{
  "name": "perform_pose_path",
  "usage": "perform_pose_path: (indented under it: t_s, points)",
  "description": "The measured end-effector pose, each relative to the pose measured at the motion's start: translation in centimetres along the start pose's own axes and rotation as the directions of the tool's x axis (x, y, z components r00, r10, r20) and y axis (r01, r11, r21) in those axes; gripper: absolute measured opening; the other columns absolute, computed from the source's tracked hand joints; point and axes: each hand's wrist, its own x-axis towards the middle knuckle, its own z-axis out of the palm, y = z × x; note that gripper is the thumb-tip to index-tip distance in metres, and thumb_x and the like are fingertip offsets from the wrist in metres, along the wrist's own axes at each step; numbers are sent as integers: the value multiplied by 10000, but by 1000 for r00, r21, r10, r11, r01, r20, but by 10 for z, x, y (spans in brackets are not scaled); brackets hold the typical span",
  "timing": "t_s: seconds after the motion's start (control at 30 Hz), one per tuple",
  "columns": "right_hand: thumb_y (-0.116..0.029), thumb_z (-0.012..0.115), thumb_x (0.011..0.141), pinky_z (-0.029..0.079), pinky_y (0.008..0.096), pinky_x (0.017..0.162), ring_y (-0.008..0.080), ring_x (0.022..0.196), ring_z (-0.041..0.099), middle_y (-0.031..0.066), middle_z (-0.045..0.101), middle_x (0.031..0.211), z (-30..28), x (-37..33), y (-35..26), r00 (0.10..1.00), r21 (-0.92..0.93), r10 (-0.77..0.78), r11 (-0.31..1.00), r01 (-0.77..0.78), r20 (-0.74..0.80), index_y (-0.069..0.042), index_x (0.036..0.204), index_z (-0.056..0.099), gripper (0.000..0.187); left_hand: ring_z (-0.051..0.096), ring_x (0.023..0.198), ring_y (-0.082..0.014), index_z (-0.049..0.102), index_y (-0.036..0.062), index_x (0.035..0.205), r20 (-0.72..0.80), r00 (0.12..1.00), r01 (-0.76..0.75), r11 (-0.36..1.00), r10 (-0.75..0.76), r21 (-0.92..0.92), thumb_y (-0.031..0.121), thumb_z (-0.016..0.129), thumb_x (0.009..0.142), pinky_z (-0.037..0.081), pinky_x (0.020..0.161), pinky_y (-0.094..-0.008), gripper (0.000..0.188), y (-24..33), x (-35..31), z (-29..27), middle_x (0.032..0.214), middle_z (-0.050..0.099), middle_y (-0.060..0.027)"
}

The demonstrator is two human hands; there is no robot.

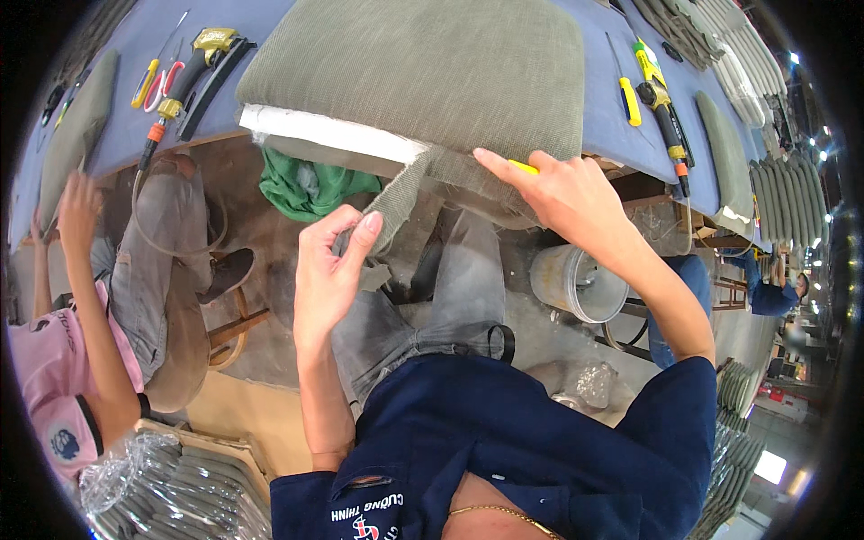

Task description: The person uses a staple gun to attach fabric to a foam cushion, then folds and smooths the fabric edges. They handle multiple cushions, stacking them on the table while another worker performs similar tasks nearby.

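Note:
A grey-green fabric-covered cushion (423,72) lies at the table's front edge, its near side toward me. Along the left of that side a white strip (333,132) is bare. My left hand (335,256) pinches a loose fabric flap (400,200) and draws it down from the cushion's edge. Beside the flap, my right hand (553,191) has its index finger against the fabric edge. Its fingers are closed round a yellow-handled tool (522,166); only a bit of the yellow shows, so its kind is hidden.
A staple gun (211,45), red-handled scissors (164,85) and a yellow screwdriver (144,83) lie left on the blue table (243,27). Another yellow screwdriver (629,101) and air tool (661,103) lie right. Below are a bucket (576,283) and green cloth (310,184). A co-worker in pink (90,360) works at left.

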Motion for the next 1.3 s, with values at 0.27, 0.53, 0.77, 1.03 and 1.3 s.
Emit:
perform_pose_path:
  t_s: [0.27,0.53,0.77,1.03,1.3]
  points:
    - [-141,602,948,553,453,585,341,666,704,157,687,803,-3,54,-10,996,129,-77,988,82,-43,-262,1515,535,583,665,844,-217,617,-27,1239,-253,937,-191,959,242,212,223,752,961,523,792,-364,397,-11,61,67,971,714,-151]
    - [-153,601,947,540,393,561,293,638,693,112,670,804,1,59,-23,994,-75,-104,992,101,-29,-300,1561,482,642,378,643,-128,500,-46,771,-23,994,-108,984,106,-139,307,624,1049,350,588,-368,466,-11,61,67,645,390,-75]
    - [-109,602,921,543,373,556,258,622,686,88,631,825,-6,0,5,993,-172,-58,982,74,100,-355,1585,443,726,299,684,-89,382,1,762,131,987,-68,985,89,-159,304,644,1044,278,584,-327,490,-4,22,48,684,281,-7]
    - [-108,651,923,477,409,528,265,567,603,87,575,753,-10,-53,31,991,-44,47,998,-41,126,-338,1591,444,736,604,879,-312,677,-32,1024,-128,956,-227,942,264,247,201,747,951,484,802,-411,254,0,16,53,946,657,-153]
    - [-124,645,943,488,434,579,308,624,628,101,613,733,-13,-38,35,998,115,28,993,-35,64,-302,1547,509,644,593,1067,-329,681,58,1150,0,845,-410,647,535,643,256,767,911,390,1018,-512,322,22,49,133,1139,694,-113]
